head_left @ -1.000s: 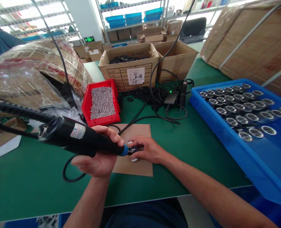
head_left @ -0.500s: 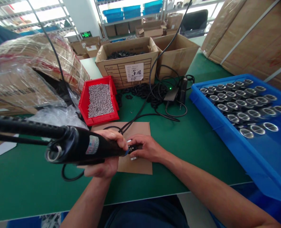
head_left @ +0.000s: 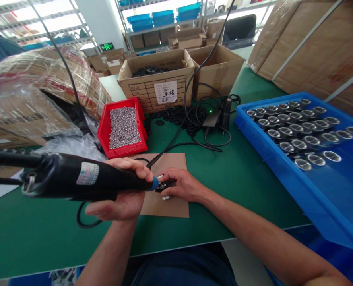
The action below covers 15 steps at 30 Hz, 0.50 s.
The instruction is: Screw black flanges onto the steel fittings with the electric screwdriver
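Note:
My left hand (head_left: 128,202) is wrapped round a black electric screwdriver (head_left: 87,176) with a blue collar at its front end. The tool lies tilted across the view, its cable end toward the left edge. Its bit is hidden. Just right of the collar, my right hand (head_left: 185,184) pinches a small black part (head_left: 163,186) with several bright screw heads. A silvery edge shows under those fingers; I cannot tell what it belongs to. Both hands are over a brown cardboard sheet (head_left: 167,208) on the green table.
A red bin (head_left: 101,137) of small screws stands behind the hands. Beyond it are a cardboard box (head_left: 134,89) of black parts, loose black parts (head_left: 191,123) and a second screwdriver (head_left: 225,113). At right, a blue tray (head_left: 272,167) bears rows of silver-rimmed cylinders. Cables cross the table.
The screwdriver has drawn back to the left and its rear end has swung left, so more of the black part shows. My left fingers have loosened somewhat; my right hand has barely moved.

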Available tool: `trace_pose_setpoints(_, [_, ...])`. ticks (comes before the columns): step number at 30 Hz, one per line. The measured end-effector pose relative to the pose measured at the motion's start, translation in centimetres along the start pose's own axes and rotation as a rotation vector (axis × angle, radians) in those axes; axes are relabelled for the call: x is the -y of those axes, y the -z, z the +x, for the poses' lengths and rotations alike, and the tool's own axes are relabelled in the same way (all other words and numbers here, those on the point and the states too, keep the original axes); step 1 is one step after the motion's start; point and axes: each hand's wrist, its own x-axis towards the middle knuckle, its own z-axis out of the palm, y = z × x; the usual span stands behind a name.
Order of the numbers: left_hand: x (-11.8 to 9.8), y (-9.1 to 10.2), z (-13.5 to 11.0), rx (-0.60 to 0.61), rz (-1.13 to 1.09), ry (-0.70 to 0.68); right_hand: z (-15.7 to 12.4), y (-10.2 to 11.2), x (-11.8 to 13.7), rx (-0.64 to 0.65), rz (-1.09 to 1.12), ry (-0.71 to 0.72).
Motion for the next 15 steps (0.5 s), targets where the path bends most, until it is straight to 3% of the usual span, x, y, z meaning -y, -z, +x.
trace_pose_setpoints(8, [1.3, 0.2, -0.2, 0.024, -0.036, 0.001, 0.0, -0.2, -0.4, -0.004, 0.037, -0.023])
trace_pose_setpoints(15, [2.7, 0.9, -0.1, 0.136, -0.003, -0.117, 0.2, -0.2, 0.0, -0.013, -0.018, -0.008])
